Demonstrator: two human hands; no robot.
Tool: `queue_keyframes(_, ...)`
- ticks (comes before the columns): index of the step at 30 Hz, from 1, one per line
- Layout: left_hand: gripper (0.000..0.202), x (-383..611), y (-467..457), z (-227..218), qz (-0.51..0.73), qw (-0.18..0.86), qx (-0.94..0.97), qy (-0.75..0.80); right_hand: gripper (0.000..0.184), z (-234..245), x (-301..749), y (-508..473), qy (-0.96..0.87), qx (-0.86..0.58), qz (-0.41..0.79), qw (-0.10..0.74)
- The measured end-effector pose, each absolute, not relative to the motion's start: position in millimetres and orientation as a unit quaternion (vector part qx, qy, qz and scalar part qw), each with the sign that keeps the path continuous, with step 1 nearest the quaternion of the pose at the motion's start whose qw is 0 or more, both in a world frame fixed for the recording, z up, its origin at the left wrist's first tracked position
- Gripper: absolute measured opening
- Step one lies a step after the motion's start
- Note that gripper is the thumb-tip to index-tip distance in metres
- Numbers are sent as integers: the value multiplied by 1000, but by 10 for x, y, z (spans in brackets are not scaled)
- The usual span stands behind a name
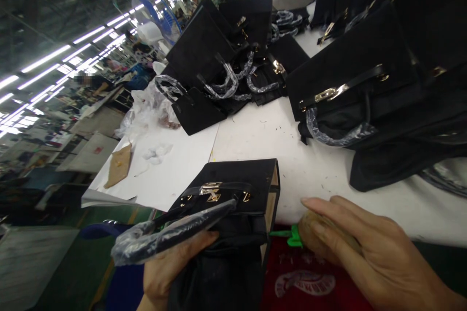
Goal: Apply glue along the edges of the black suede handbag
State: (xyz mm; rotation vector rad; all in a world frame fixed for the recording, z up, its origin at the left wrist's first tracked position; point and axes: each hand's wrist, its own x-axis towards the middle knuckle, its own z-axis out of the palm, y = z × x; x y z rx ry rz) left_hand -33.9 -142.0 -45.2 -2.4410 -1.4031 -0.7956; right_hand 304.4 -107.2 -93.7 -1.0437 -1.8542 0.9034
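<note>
My left hand [171, 265] grips a black suede handbag [233, 204] from below at the near edge of the white table [262, 141]. The bag has a gold clasp [211, 192] and a plastic-wrapped handle [171, 233] lying over my fingers. My right hand [365, 248] rests to the right of the bag with its fingers together, curled over a brown rounded object [315, 233] that I cannot make out. A green plastic piece [290, 237] sticks out between the bag and that hand.
Several more black handbags [350, 87] with wrapped handles lie across the table's far and right side. Crumpled clear plastic [146, 107] and a brown card piece [118, 165] lie at the left. A fan [156, 14] and other workers are beyond.
</note>
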Motion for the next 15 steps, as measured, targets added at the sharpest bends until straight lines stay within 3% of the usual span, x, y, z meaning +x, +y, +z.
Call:
queue_keyframes(7,27,-229,-1352,-410,-285,107,-827,-472,40,-914,3048,-1117,-741,-383,357,420)
queue_keyframes(15,29,-117,-1445,-340,-269,57,-805,-526,31,-937,3075,-1143,-745,-426,282,429)
